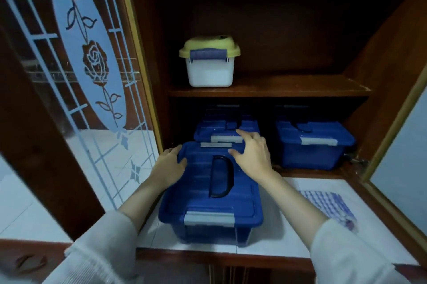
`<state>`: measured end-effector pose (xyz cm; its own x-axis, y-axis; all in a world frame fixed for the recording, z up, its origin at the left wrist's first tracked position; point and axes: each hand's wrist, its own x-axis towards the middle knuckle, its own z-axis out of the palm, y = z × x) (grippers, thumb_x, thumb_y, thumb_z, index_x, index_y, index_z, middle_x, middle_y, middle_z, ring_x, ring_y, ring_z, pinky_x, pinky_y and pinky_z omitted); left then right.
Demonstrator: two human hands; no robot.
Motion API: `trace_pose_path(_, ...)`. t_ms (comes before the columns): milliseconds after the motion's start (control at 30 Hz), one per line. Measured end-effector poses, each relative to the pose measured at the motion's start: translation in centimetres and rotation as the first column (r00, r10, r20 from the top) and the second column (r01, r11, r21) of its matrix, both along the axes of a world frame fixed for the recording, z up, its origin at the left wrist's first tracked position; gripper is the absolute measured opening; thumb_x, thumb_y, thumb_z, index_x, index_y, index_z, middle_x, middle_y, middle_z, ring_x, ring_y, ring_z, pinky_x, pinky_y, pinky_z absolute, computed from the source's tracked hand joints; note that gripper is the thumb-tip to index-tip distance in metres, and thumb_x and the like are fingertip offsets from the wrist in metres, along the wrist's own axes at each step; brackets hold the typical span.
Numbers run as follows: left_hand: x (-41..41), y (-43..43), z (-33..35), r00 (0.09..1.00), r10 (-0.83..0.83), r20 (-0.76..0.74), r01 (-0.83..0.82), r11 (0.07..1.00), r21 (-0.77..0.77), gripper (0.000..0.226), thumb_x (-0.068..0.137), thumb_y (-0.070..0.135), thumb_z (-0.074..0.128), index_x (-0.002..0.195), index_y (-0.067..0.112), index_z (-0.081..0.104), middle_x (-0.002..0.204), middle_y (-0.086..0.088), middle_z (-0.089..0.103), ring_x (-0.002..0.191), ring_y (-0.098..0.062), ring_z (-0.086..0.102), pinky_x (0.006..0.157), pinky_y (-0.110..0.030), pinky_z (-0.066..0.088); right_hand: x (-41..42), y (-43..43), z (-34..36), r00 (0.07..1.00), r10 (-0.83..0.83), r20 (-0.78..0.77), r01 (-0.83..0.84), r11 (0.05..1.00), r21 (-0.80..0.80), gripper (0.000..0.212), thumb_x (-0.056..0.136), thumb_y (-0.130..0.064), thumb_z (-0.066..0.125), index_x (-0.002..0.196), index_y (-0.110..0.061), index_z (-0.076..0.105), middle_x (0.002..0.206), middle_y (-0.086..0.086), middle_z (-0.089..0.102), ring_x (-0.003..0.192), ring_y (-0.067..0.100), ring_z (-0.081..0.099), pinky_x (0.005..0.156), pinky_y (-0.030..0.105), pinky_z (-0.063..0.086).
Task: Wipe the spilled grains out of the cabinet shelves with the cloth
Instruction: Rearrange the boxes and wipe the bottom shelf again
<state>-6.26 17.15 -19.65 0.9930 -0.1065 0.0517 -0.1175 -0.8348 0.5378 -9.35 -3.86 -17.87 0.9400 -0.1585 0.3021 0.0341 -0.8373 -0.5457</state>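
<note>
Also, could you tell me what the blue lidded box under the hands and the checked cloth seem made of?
The blue lidded box with the black handle looks like moulded plastic: glossy ribbed lid, grey clip latches. The blue-and-white checked cloth is probably woven cotton: matte, softly folded.

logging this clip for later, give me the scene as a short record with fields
front blue box: on tiled counter, lid on
left hand: holds its left rim
right hand: fingers spread, resting on its lid
cloth: on counter at right, untouched
lower shelf: rear blue box, right blue box
middle shelf: white box, yellow lid
grains: cannot make out
</note>
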Motion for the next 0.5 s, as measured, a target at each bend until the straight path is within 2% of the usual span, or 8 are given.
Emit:
trace_pose_path(67,-0.7,0.5,-1.1,0.999,0.036,-0.038,-0.036,0.999,0.002,0.05,0.1,0.028,0.039,0.146,0.01,0.03,0.138,-0.018,0.046,0.128,-0.032,0.041,0.103,-0.031,0.034,-1.4,0.0,-0.7,0.992,-0.038,-0.118,0.023,0.991,-0.13,0.067,0.088,-0.039,0.061,0.145,-0.023,0.029,0.145,0.01,0.031,0.131,0.029,0.027,0.102,0.04,0.035)
trace_pose_path(133,-1.2,0.7,-1.7,0.994,0.061,-0.088,-0.061,0.998,0.003,0.049,0.101,0.029,0.034,0.146,0.011,0.029,0.134,-0.021,0.049,0.125,-0.034,0.044,0.099,-0.032,0.036,-2.6,0.0,-1.3,0.974,-0.072,-0.215,0.037,0.985,-0.166,0.072,0.088,-0.04,0.061,0.147,-0.024,0.023,0.147,0.012,0.024,0.133,0.032,0.023,0.101,0.042,0.035)
trace_pose_path(267,-2.6,1.0,-2.4,0.98,0.07,-0.184,-0.077,0.997,-0.031,0.052,0.101,0.027,0.033,0.149,0.013,0.02,0.145,-0.016,0.04,0.127,-0.034,0.044,0.1,-0.031,0.035,-4.8,0.4,-1.9,0.931,-0.11,-0.349,0.09,0.993,-0.074,0.067,0.095,-0.036,0.052,0.149,-0.019,0.016,0.144,0.016,0.03,0.129,0.033,0.035,0.094,0.036,0.039)
trace_pose_path(333,-3.1,1.0,-2.5,0.978,0.071,-0.198,-0.084,0.995,-0.06,0.049,0.101,0.026,0.033,0.148,0.014,0.024,0.143,-0.014,0.042,0.124,-0.033,0.046,0.098,-0.031,0.036,-5.7,0.8,-1.8,0.909,-0.115,-0.401,0.138,0.99,0.028,0.062,0.098,-0.032,0.045,0.149,-0.013,0.016,0.143,0.016,0.037,0.125,0.033,0.043,0.083,0.031,0.038)
trace_pose_path(400,-3.6,1.0,-2.5,0.978,0.085,-0.189,-0.103,0.991,-0.088,0.044,0.101,0.025,0.032,0.144,0.015,0.031,0.138,-0.015,0.047,0.12,-0.034,0.048,0.096,-0.032,0.037,-6.4,1.2,-1.6,0.891,-0.133,-0.434,0.185,0.98,0.079,0.054,0.101,-0.027,0.04,0.146,-0.004,0.022,0.14,0.016,0.042,0.123,0.032,0.047,0.078,0.028,0.036)
trace_pose_path(500,-4.6,0.9,-2.2,0.976,0.137,-0.169,-0.162,0.975,-0.149,0.044,0.101,0.023,0.032,0.144,0.014,0.034,0.136,-0.016,0.049,0.117,-0.035,0.05,0.095,-0.032,0.038,-7.3,1.4,-1.3,0.9,-0.168,-0.403,0.233,0.965,0.12,0.034,0.1,-0.019,0.04,0.126,0.001,0.046,0.131,0.015,0.05,0.114,0.029,0.053,0.073,0.026,0.036)
